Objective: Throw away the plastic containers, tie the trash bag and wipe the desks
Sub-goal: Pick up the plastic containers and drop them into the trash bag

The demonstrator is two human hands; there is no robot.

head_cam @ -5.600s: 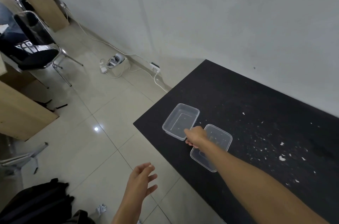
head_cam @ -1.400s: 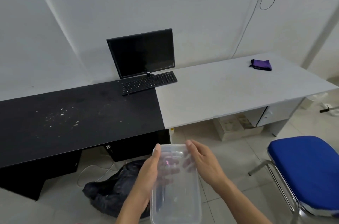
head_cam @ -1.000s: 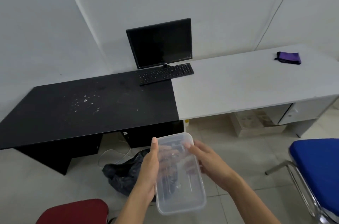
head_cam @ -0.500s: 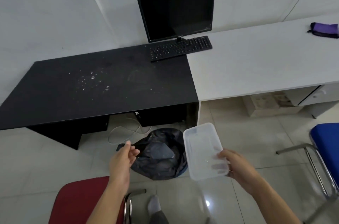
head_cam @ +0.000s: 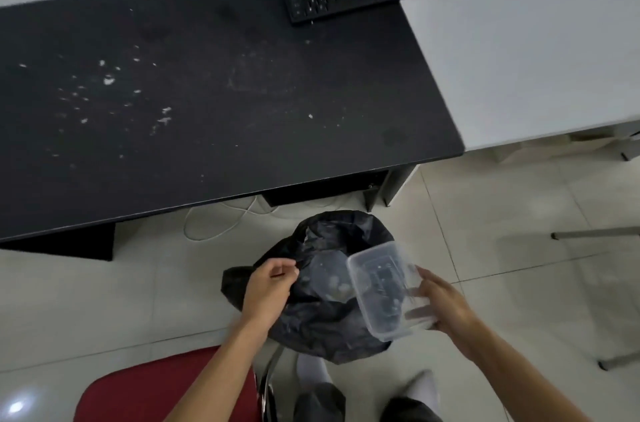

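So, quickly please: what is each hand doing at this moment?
Left hand: closed, pinching the rim of the black trash bag.
Right hand: closed on the clear plastic container, held over the bag.

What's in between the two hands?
In the head view, the open mouth of the black trash bag lies between the left hand and the right hand, with the clear plastic container held over it.
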